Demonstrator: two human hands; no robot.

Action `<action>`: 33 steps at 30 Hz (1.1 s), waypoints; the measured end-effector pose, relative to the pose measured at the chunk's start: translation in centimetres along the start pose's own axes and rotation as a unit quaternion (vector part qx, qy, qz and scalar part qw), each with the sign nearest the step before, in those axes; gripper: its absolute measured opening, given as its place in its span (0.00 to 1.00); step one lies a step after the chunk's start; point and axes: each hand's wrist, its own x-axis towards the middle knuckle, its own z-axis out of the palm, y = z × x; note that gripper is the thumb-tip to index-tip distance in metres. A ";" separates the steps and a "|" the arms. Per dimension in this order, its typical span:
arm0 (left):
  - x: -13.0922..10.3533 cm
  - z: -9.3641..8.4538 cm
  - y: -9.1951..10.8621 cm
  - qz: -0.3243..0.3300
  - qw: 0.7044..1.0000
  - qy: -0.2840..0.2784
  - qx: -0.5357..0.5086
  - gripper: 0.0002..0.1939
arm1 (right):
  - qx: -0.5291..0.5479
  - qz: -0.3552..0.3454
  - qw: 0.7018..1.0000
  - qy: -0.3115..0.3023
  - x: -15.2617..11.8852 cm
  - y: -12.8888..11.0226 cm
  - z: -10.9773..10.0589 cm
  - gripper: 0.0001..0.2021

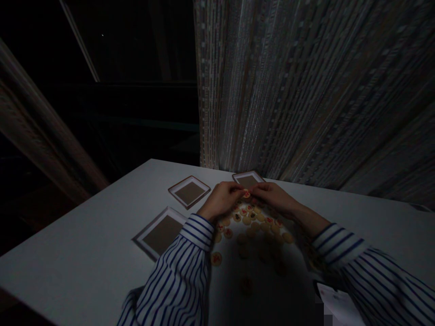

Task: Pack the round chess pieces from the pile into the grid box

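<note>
Between my two hands is a round wooden Chinese chess piece [246, 194] with a red character on its face. My left hand [222, 197] pinches it from the left, thumb and fingers closed at its edge. From the right, my right hand [274, 196] also has its fingertips closed on it. Below my hands, several more round pieces [246, 220] lie spread on the white table [102, 235]. Some show red or dark characters; others look blank. One red-marked piece [216, 259] lies apart, beside my left sleeve. Shadow dims the pieces nearest me.
Two open box-like trays [174, 194] [144, 240] stand to the left, the nearer one partly behind my left sleeve. Another tray [238, 175] sits behind my hands. A phone [340, 301] lies near my right forearm. A curtain [244, 90] hangs at the table's far edge.
</note>
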 end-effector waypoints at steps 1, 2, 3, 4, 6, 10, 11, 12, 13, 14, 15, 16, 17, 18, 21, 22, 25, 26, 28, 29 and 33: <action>0.0 0.0 -0.1 -0.005 1.000 0.007 0.002 0.13 | -0.006 -0.006 1.000 0.005 0.1 0.1 0.0 0.10; 0.0 -0.1 -0.1 -0.008 1.000 0.014 0.005 0.13 | -0.015 -0.018 1.000 0.011 0.1 0.2 0.0 0.10; 0.0 -0.1 -0.2 -0.010 1.000 0.018 0.010 0.13 | -0.027 -0.035 0.999 0.016 0.2 0.3 -0.1 0.10; 0.1 -0.2 -0.3 -0.012 1.000 0.019 0.015 0.13 | -0.043 -0.057 0.997 0.019 0.2 0.4 -0.1 0.11; 0.1 -0.3 -0.5 -0.016 1.000 0.018 0.020 0.12 | -0.089 -0.118 0.989 0.023 0.2 0.5 -0.1 0.14; 0.2 -0.5 -0.6 -0.024 0.999 0.014 0.021 0.12 | -0.206 -0.188 0.960 0.016 -0.4 0.4 0.2 0.18; 0.2 -0.6 -0.6 -0.024 0.999 0.010 0.021 0.12 | -0.229 -0.194 0.954 0.016 -0.5 0.3 0.3 0.18; 0.2 -0.6 -0.6 -0.025 0.999 0.005 0.023 0.12 | -0.246 -0.201 0.948 0.015 -0.6 0.3 0.4 0.17; 0.2 -0.7 -0.5 -0.026 0.999 0.000 0.026 0.12 | -0.258 -0.210 0.943 0.014 -0.7 0.3 0.5 0.17; 0.2 -0.7 -0.5 -0.027 0.999 -0.005 0.031 0.12 | -0.267 -0.221 0.938 0.013 -0.7 0.3 0.6 0.16; 0.1 -0.8 -0.5 -0.029 0.999 -0.010 0.037 0.12 | -0.278 -0.231 0.932 0.011 -0.7 0.3 0.6 0.15; 0.1 -0.8 -0.4 -0.031 0.998 -0.017 0.045 0.12 | -0.289 -0.238 0.927 0.009 -0.7 0.4 0.6 0.15; 0.0 -0.9 -0.3 -0.032 0.998 -0.024 0.055 0.12 | -0.303 -0.240 0.922 0.006 -0.8 0.4 0.6 0.15; 0.0 -1.0 -0.2 -0.034 0.997 -0.031 0.067 0.12 | -0.317 -0.240 0.917 0.004 -0.8 0.5 0.7 0.15; -0.3 -1.5 0.3 -0.048 0.991 -0.025 0.122 0.12 | -0.356 -0.223 0.907 0.005 -0.9 0.9 0.7 0.15; -0.4 -1.6 0.5 -0.058 0.988 -0.015 0.145 0.13 | -0.368 -0.215 0.904 0.003 -1.0 1.0 0.8 0.16; -0.8 -2.1 1.2 -0.063 0.978 0.000 0.197 0.15 | -0.415 -0.202 0.887 -0.016 -1.2 1.5 1.0 0.14; -0.8 -2.2 1.4 -0.060 0.976 0.000 0.209 0.16 | -0.435 -0.203 0.877 -0.026 -1.3 1.7 1.1 0.13; -1.0 -2.3 1.7 -0.057 0.972 -0.001 0.227 0.16 | -0.469 -0.206 0.858 -0.047 -1.5 1.9 1.4 0.11; -1.0 -2.3 1.9 -0.059 0.971 -0.001 0.234 0.16 | -0.480 -0.210 0.850 -0.056 -1.6 2.0 1.6 0.11; -1.1 -2.4 2.3 -0.059 0.967 -0.003 0.247 0.17 | -0.497 -0.237 0.828 -0.109 -1.8 1.9 2.2 0.11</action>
